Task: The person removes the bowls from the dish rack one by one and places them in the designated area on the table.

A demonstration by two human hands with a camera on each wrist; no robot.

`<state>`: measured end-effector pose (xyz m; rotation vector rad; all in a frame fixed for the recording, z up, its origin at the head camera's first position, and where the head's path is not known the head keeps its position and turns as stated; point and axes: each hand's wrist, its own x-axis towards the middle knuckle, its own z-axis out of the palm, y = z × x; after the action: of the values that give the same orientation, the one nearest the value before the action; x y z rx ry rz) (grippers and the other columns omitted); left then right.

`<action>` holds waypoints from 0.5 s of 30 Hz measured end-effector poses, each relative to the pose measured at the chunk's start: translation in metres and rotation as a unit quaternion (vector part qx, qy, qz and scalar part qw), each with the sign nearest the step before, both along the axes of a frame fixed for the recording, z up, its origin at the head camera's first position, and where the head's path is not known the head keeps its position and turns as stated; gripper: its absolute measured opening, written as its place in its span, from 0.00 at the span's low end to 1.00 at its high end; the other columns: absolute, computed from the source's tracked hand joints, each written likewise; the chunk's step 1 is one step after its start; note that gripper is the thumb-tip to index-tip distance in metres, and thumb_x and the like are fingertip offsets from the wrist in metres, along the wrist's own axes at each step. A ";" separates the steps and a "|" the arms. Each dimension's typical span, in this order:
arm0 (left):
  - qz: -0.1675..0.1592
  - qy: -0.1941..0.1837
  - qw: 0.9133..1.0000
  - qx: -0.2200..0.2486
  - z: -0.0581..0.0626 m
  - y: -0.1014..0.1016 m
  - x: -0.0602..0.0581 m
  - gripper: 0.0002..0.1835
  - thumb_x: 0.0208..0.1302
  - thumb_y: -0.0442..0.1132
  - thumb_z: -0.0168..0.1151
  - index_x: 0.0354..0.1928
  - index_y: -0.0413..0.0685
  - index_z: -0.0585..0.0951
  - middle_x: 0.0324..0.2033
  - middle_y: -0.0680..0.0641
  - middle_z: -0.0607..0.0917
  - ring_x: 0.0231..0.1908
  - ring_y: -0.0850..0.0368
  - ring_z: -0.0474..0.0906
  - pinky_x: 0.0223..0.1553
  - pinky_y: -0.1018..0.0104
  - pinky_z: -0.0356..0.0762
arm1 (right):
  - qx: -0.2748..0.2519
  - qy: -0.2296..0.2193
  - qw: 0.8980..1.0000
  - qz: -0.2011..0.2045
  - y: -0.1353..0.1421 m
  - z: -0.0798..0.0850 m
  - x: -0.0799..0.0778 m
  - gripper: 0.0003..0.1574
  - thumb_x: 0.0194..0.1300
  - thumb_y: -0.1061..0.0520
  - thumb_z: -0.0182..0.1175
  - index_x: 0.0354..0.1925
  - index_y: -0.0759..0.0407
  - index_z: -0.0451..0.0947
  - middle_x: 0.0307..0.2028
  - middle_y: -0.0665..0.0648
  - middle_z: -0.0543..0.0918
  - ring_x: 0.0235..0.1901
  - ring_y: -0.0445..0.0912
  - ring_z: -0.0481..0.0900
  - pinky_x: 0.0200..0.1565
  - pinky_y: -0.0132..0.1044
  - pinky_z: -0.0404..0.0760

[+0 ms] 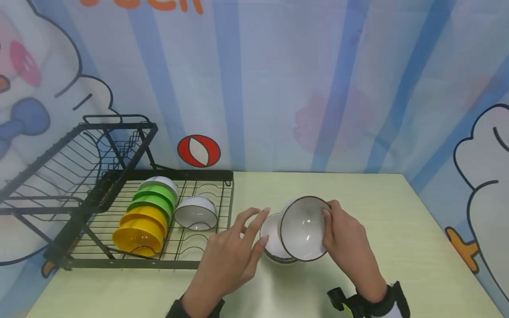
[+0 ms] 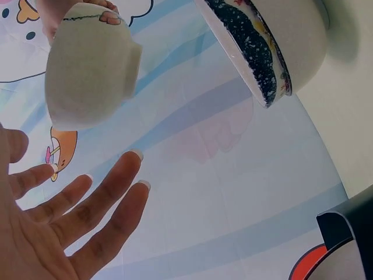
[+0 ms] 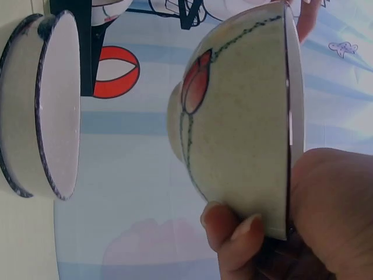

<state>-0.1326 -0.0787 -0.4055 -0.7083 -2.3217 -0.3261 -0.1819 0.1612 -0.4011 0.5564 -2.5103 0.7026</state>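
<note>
Glossy, round-bellied, dark-rimmed white bowl [image 1: 303, 229] in the pinch of the right hand [image 1: 349, 240], left hand [image 1: 235, 254] near, fingers apart

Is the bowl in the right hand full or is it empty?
Empty. The right hand holds the bowl tipped, and the head view shows its bare white inside.

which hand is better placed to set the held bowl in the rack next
Probably the left hand: it holds nothing and is nearer the black rack. The right hand grips the held bowl on the side away from the rack, so a handover first seems sensible.
</note>
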 end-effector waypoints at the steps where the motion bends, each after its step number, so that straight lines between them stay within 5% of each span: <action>1: 0.001 0.002 1.000 -0.001 0.000 0.000 0.000 0.25 0.73 0.51 0.34 0.67 0.51 0.63 0.53 0.46 0.74 0.20 0.62 0.71 0.08 0.77 0.53 | 0.000 -0.008 1.000 0.000 0.002 0.000 -0.001 0.08 0.68 0.64 0.49 0.41 0.70 0.68 0.27 0.67 0.81 0.21 0.50 0.77 0.16 0.39 0.74; 15: 0.018 0.002 1.000 -0.019 0.001 -0.004 -0.001 0.24 0.72 0.50 0.39 0.65 0.52 0.66 0.48 0.47 0.78 0.20 0.61 0.72 0.09 0.75 0.60 | -0.008 -0.059 0.998 -0.002 0.030 0.002 -0.006 0.10 0.70 0.61 0.47 0.42 0.70 0.69 0.23 0.64 0.79 0.14 0.44 0.68 0.15 0.36 0.69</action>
<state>-0.1335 -0.0828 -0.4042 -0.6843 -2.3396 -0.2650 -0.1880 0.1909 -0.3989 0.5168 -2.6112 0.7740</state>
